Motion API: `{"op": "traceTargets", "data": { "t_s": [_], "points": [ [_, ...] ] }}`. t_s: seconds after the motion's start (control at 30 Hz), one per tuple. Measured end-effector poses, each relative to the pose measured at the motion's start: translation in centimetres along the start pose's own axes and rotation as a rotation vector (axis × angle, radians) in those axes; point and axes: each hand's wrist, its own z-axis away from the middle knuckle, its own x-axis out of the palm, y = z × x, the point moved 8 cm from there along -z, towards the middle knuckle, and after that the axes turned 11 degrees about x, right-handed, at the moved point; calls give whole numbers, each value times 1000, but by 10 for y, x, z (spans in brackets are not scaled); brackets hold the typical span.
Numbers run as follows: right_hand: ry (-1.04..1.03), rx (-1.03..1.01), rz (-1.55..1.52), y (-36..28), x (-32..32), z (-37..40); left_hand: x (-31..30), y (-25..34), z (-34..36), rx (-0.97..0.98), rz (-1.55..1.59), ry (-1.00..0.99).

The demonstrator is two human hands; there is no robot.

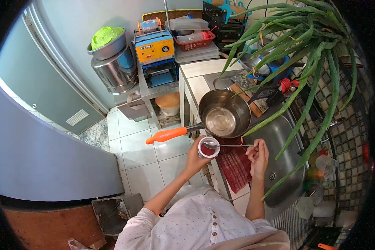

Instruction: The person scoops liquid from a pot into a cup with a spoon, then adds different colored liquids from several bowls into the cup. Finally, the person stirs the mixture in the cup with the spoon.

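Observation:
My left hand (194,157) is wrapped round a small white-rimmed cup (208,147) with something dark red inside. Between the fingertips of my right hand (258,155) is the handle end of a metal spoon (233,146), its bowl lying over the cup's mouth. Just beyond the cup stands a steel saucepan (223,113), with no food visible in it, its orange handle (167,135) pointing left. Below the spoon, a red checked cloth (234,166) hangs over the counter edge.
To the right is a steel sink (279,156). Long green leaves (316,62) hang over it from the upper right. A yellow and blue machine (155,49) stands at the back beside a red basket (193,43). A steel pot (114,71) is at the back left.

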Motion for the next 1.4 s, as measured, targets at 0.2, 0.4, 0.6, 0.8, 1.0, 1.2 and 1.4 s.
{"op": "traceTargets", "data": {
  "t_s": [0.2, 0.4, 0.6, 0.8, 1.0, 1.2, 1.4],
  "points": [
    [3, 3, 16, -1, 0, 1, -1, 6, -1, -11, -25, 6],
    [36, -17, 17, -3, 1, 3, -1, 5, 0, 19, -32, 6],
    [12, -15, 30, -4, 0, 3, -2, 10, -1, 27, -38, 4],
    [-10, -41, 46, -6, 0, 3, 0, 12, -2, 17, 2, 11],
    [4, -43, 46, -5, -1, 3, -1, 12, -2, 39, -15, 20],
    [-4, -61, 51, -5, 0, 3, -1, 13, -3, 49, -29, 11],
    [-14, -111, 81, -10, 5, 8, 0, 9, -1, 43, -16, 8]
  ]
}}
